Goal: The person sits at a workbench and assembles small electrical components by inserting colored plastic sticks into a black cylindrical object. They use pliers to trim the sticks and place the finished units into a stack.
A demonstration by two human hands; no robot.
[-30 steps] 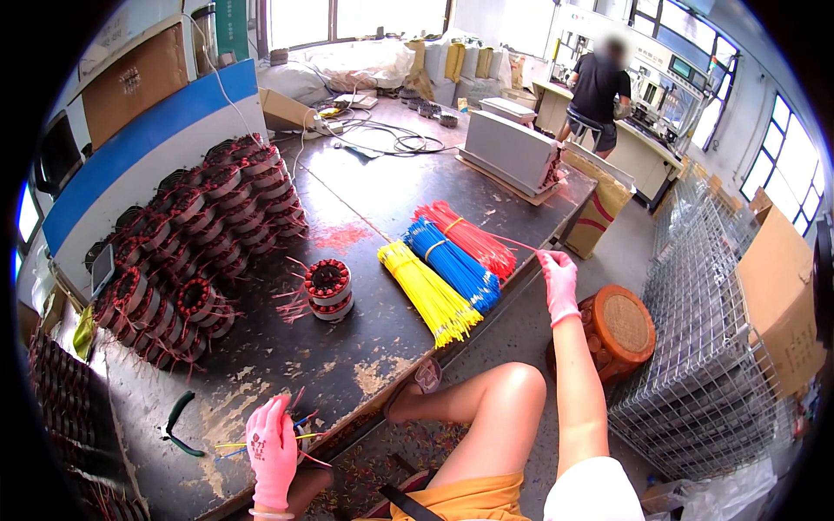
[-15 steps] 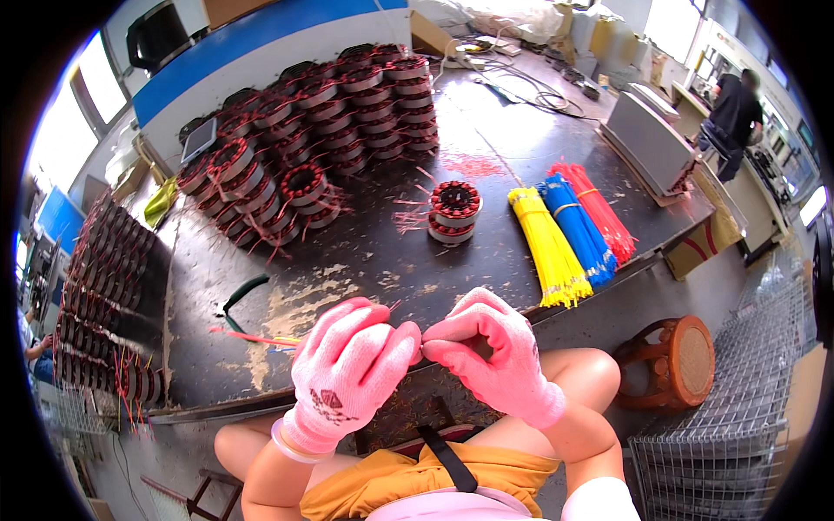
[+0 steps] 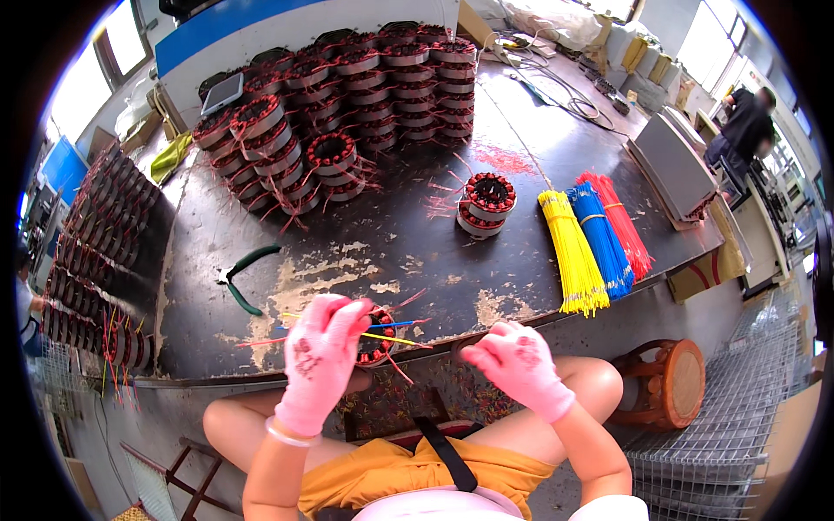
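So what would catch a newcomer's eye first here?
Probably the bundles of yellow, blue and red wire, side by side on the right of the table. Next, the big stack of red wire-wound rings at its back left. At the front edge, the pink-gloved left hand partly covers another ring.

the left hand [image 3: 318, 363] and right hand [image 3: 523, 369] wear pink gloves [image 3: 530, 382] with dark print; the left adds a pale wristband [image 3: 294, 439]. shorts [image 3: 382, 466] are mustard-yellow, the top [image 3: 439, 508] pale pink, the right sleeve [image 3: 612, 509] white.
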